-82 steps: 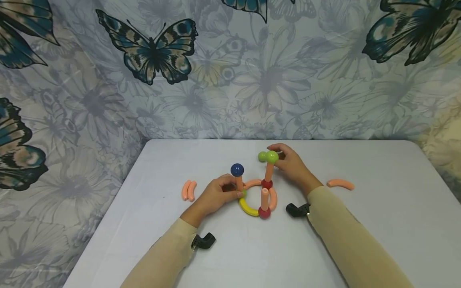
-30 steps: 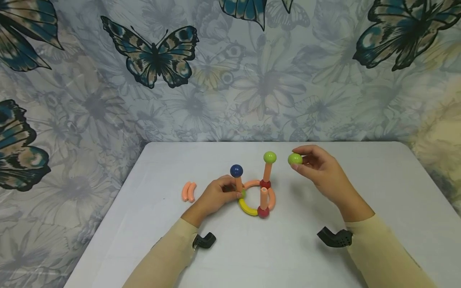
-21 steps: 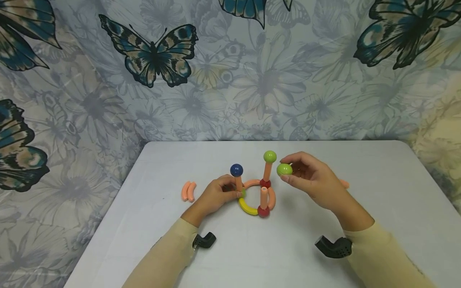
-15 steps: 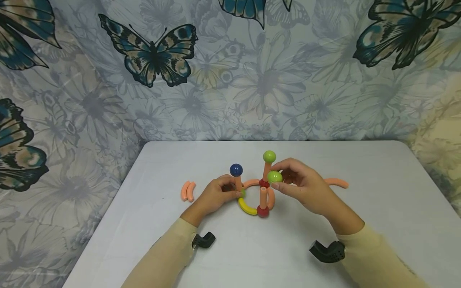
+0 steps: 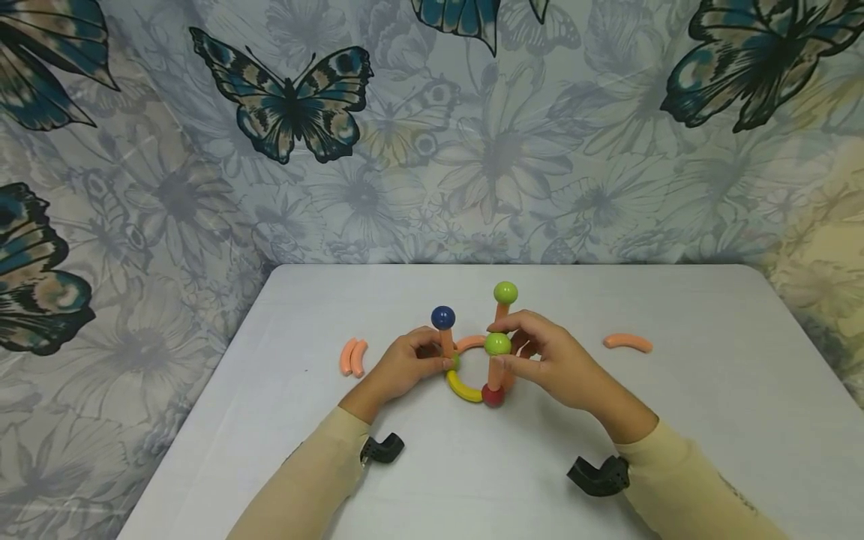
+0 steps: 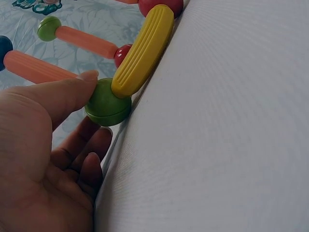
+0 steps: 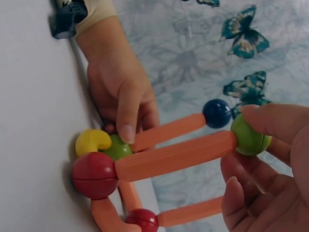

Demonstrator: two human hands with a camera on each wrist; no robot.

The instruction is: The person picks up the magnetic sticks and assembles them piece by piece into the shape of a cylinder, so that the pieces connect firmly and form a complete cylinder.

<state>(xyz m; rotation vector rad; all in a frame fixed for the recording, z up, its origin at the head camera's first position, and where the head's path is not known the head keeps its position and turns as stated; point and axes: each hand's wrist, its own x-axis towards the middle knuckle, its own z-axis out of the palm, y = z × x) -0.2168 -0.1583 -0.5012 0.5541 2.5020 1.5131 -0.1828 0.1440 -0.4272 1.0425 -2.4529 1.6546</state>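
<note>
On the table stands a ring of curved rods and balls with upright orange rods. My left hand [image 5: 401,367] pinches a green ball [image 6: 108,102] at the ring's left; a yellow curved rod [image 5: 464,388] and a rod topped by a blue ball [image 5: 442,317] join it. My right hand [image 5: 550,356] pinches another green ball [image 5: 497,344] between thumb and fingers, right at the top of the front orange rod [image 7: 176,153]. That rod rises from a red ball [image 5: 493,395]. A third green ball [image 5: 505,292] tops the rear rod. The rear red ball [image 7: 143,221] is hidden in the head view.
Two loose curved orange rods [image 5: 358,358] lie side by side left of the left hand. One more curved orange rod [image 5: 628,343] lies to the right. The white table [image 5: 418,495] ends at a butterfly-patterned backdrop [image 5: 405,187].
My right hand has carried its green ball from beside the rear rod's top out to the right, then back left and down to the front rod's top. My left hand has stayed in place.
</note>
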